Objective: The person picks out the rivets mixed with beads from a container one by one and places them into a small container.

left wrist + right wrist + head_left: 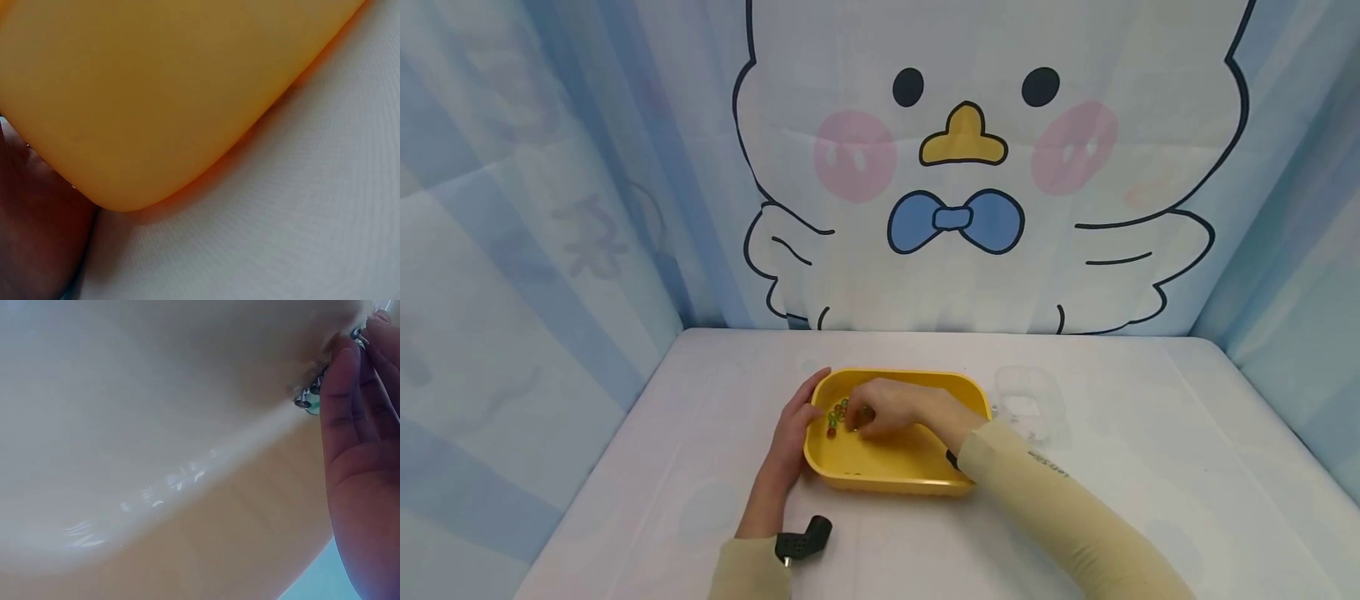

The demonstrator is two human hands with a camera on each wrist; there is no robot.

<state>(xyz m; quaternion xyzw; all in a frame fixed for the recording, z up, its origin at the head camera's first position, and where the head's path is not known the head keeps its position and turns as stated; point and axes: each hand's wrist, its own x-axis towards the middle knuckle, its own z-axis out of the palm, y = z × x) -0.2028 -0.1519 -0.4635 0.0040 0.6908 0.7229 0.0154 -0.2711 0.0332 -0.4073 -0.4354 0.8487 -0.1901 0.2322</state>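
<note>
A yellow tray (880, 460) with rounded corners stands on the table. Several small green and red-brown glass marbles (832, 421) lie together at its left end. My left hand (792, 429) grips the tray's left side, thumb at the rim; the left wrist view has the palm (37, 219) against the tray's outer wall. Inside the tray, my right hand (891, 407) reaches down among the marbles with curled fingers. In the right wrist view, its fingertips pinch a marble (357, 334), while other marbles (304, 400) lie beside the fingers, partly hidden.
A clear plastic box (1028, 406) is on the table just right of the tray, partly behind the right forearm. A black device (805, 540) is strapped to the left wrist. Printed curtains (955, 283) hang along the table's back and sides.
</note>
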